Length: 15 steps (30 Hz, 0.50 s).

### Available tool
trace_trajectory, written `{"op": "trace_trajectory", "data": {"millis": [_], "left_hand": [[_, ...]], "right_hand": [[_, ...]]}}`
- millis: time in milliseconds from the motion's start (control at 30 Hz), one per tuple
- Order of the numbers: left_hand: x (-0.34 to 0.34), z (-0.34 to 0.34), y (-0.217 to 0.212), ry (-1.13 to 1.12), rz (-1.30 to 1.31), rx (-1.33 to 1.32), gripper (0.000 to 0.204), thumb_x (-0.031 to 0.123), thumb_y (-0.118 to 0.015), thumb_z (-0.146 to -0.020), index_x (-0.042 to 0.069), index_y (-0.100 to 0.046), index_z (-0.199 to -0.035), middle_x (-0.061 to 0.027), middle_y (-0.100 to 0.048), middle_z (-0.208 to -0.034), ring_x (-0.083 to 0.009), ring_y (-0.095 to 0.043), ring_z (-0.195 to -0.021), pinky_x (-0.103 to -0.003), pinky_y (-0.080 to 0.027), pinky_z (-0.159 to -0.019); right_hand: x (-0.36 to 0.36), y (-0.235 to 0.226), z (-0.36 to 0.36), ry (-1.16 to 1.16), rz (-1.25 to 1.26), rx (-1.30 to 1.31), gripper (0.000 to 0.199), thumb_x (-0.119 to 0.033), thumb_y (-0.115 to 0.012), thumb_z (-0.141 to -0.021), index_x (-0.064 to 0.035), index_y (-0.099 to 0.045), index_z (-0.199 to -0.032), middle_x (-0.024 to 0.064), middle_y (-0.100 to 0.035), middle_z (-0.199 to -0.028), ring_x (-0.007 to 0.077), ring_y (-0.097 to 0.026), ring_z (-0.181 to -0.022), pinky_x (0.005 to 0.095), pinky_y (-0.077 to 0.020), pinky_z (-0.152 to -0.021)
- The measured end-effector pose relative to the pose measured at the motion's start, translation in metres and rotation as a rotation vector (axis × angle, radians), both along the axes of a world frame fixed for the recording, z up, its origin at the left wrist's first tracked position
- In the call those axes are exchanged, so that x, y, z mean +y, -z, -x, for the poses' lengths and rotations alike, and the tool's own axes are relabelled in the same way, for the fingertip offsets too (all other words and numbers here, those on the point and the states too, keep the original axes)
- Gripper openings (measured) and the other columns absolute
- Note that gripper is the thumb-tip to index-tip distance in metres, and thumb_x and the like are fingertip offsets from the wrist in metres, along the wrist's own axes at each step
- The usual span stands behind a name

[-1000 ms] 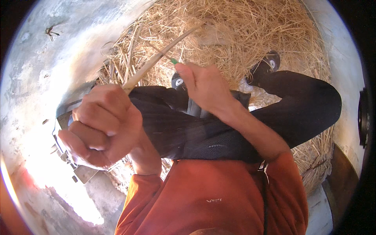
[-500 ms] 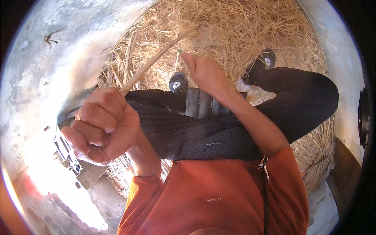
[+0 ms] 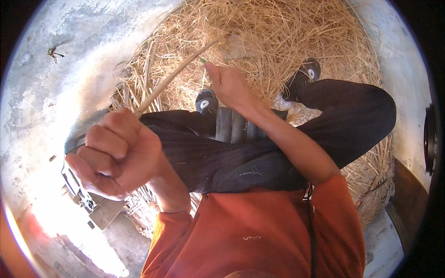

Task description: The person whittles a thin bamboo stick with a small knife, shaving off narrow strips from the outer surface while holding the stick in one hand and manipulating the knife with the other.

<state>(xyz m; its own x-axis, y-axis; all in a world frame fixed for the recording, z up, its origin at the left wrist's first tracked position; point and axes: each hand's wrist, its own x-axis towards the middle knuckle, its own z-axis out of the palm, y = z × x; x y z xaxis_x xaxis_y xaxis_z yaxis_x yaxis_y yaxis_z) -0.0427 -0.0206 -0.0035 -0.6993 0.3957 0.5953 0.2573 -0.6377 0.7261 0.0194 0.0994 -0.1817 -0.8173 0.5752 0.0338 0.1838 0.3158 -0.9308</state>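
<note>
My left hand (image 3: 116,155) is a closed fist gripping the lower end of a long pale straw stalk (image 3: 178,74) that runs up and to the right over the pile. My right hand (image 3: 228,84) reaches forward above my knees, fingers pinched on something small with a green tip near the stalk; what it holds is too small to tell. A big heap of dry straw (image 3: 278,41) lies in front of me. My legs in dark trousers (image 3: 241,148) are crossed over it, with dark shoes (image 3: 206,102) resting on the straw.
A metal frame or tool (image 3: 88,199) lies on the concrete floor (image 3: 55,92) under my left fist. A small twig (image 3: 54,52) lies far left. A dark wooden edge (image 3: 408,199) stands at the right. My orange shirt fills the bottom.
My right hand has moved forward and upward, away from my knees toward the straw heap. My left fist has stayed in place on the stalk.
</note>
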Motion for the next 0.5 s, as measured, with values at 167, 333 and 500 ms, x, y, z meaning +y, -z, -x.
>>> {"op": "trace_trajectory", "data": {"millis": [167,333,500], "left_hand": [[-0.002,0.005,-0.003,-0.02,-0.031,-0.082,0.046,0.026,-0.029,-0.094,0.019,-0.02,-0.05,0.0049,-0.017,-0.048,-0.0093,-0.01,-0.046,-0.028,-0.013,-0.046],[-0.001,0.006,-0.001,-0.029,-0.034,0.004,0.047,0.027,-0.022,-0.098,0.016,-0.026,-0.053,0.0016,-0.023,-0.046,-0.009,-0.014,-0.04,-0.026,-0.014,-0.04],[0.0,0.007,-0.004,-0.093,-0.052,-0.058,0.045,0.026,-0.025,-0.097,0.017,-0.023,-0.052,0.0022,-0.02,-0.047,-0.0094,-0.012,-0.042,-0.027,-0.013,-0.041]], "right_hand": [[0.035,0.039,0.022,-0.032,-0.013,-0.331,0.066,-0.046,-0.031,-0.096,0.0067,-0.054,-0.063,0.0268,-0.051,-0.056,0.0402,-0.05,-0.052,0.0492,-0.042,-0.058],[0.018,0.036,0.019,-0.016,-0.071,-0.177,0.069,-0.047,-0.029,-0.096,0.008,-0.057,-0.064,0.031,-0.054,-0.062,0.0463,-0.055,-0.061,0.0518,-0.0428,-0.062],[0.042,0.059,0.031,-0.022,-0.056,-0.483,0.07,-0.049,-0.027,-0.095,0.0078,-0.064,-0.075,0.0308,-0.06,-0.072,0.0457,-0.06,-0.074,0.051,-0.0471,-0.071]]}}
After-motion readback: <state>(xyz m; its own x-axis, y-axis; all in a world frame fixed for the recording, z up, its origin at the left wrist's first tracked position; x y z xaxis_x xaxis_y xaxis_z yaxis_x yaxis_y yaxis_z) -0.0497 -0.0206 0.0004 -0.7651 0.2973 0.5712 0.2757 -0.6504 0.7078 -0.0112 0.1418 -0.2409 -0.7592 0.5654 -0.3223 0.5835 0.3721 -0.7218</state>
